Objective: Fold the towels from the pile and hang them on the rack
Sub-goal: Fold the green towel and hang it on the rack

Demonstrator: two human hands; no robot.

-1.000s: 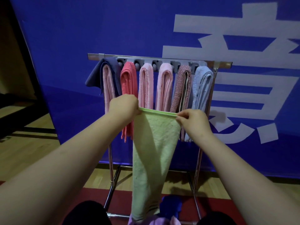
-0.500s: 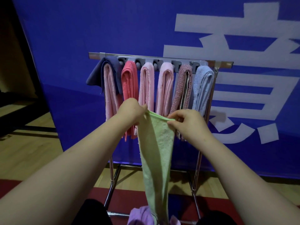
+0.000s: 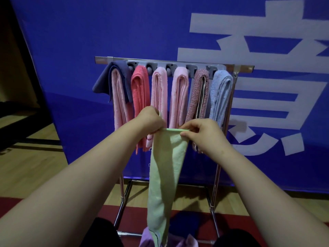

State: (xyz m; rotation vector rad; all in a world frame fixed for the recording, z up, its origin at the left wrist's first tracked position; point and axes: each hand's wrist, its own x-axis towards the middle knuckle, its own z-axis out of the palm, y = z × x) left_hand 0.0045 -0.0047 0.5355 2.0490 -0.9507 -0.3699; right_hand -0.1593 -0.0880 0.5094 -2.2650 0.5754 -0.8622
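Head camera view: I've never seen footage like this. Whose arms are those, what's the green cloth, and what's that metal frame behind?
No machine here: a person wears a camera on the head, so you look along their own arms. The left hand and right hand each hold a top corner of a green towel, which hangs down from them. Behind stands a metal rack with folded towels draped on it. A purple cloth lies at the bottom edge.
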